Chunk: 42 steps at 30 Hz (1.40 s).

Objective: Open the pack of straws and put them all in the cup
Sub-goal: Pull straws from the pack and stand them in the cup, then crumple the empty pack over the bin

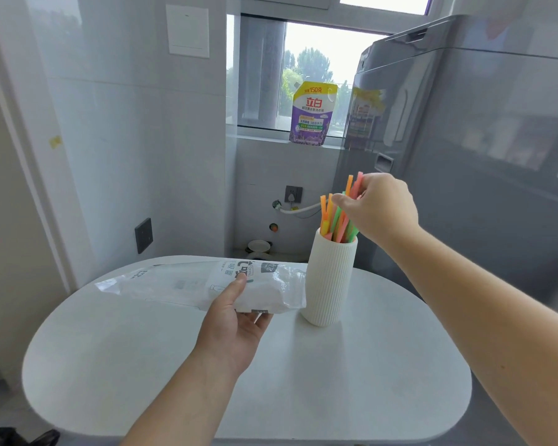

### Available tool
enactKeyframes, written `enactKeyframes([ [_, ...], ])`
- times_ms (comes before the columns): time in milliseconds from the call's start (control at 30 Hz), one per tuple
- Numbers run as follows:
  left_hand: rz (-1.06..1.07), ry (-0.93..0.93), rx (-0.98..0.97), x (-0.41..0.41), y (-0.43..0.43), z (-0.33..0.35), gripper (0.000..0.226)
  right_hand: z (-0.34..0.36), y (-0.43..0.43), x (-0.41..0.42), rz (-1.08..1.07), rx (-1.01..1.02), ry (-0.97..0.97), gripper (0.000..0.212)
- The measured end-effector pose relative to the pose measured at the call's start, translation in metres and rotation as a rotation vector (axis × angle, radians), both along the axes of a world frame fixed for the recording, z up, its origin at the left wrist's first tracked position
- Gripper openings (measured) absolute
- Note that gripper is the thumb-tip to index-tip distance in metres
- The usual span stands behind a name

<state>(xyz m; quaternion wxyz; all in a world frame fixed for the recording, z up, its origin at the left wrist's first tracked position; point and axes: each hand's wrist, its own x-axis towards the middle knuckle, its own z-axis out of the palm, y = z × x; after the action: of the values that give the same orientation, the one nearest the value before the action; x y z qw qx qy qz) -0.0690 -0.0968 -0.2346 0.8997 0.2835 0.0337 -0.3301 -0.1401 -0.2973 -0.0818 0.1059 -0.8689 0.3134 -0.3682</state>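
A tall white ribbed cup (329, 284) stands on the white oval table (142, 365), right of centre. Several coloured straws (332, 220), orange, pink and green, stick up out of it. My right hand (379, 209) is above the cup with its fingers closed on the tops of some straws whose lower ends are inside the cup. My left hand (236, 326) holds the clear and white plastic straw pack (207, 286) by its right end, just above the table and left of the cup. The pack looks flat, with no straws visible in it.
A grey washing machine (464, 156) stands close behind the cup on the right. A purple detergent pouch (311, 114) sits on the window sill. The wall behind the table has sockets (293, 194), a tap with a white hose, and a small white dish (258, 246) low down.
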Motion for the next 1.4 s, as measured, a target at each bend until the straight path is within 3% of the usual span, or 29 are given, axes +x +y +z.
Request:
enactKeyframes([
  [33, -0.002, 0.002, 0.001, 0.000, 0.000, 0.000, 0.034, 0.001, 0.001, 0.000, -0.010, -0.044, -0.002, 0.037],
  [167, -0.009, 0.008, 0.005, -0.001, 0.000, 0.000, 0.035, 0.003, -0.001, -0.001, 0.113, -0.124, 0.019, 0.072],
  [300, -0.007, 0.009, 0.010, 0.000, 0.002, 0.000, 0.034, -0.005, -0.008, 0.001, 0.180, -0.180, 0.241, 0.057],
  [467, -0.025, -0.016, 0.019, 0.000, 0.004, 0.002, 0.028, -0.028, -0.018, -0.003, 0.163, -0.191, 0.415, 0.062],
  [633, -0.052, -0.076, 0.003, -0.002, 0.006, 0.005, 0.036, -0.020, -0.011, -0.008, 0.214, -0.148, 0.238, 0.063],
  [767, -0.105, -0.163, 0.003, -0.006, 0.010, 0.008, 0.040, -0.023, 0.017, -0.031, 0.186, -0.263, -0.133, 0.032],
  [867, -0.152, -0.218, 0.027, -0.007, 0.023, 0.009, 0.047, -0.049, 0.050, -0.048, 0.216, 0.040, -0.149, 0.028],
  [967, -0.209, -0.257, 0.063, -0.008, 0.044, 0.008, 0.039, -0.081, 0.080, -0.056, 0.309, 0.694, 0.040, 0.032],
  [1033, -0.228, -0.264, 0.088, -0.010, 0.062, 0.007, 0.031, -0.099, 0.098, -0.056, 0.443, 1.130, 0.053, 0.034],
  [1100, -0.201, -0.234, 0.131, -0.012, 0.083, 0.007, 0.029, -0.111, 0.117, -0.053, 0.573, 1.402, 0.020, 0.037],
  [1233, -0.083, -0.172, 0.223, -0.013, 0.137, 0.003, 0.042, -0.125, 0.164, -0.041, 0.664, 1.419, 0.080, 0.034],
  [1400, 0.043, -0.101, 0.293, -0.015, 0.209, -0.006, 0.034, -0.133, 0.231, -0.024, 0.679, 1.401, 0.102, 0.028],
])
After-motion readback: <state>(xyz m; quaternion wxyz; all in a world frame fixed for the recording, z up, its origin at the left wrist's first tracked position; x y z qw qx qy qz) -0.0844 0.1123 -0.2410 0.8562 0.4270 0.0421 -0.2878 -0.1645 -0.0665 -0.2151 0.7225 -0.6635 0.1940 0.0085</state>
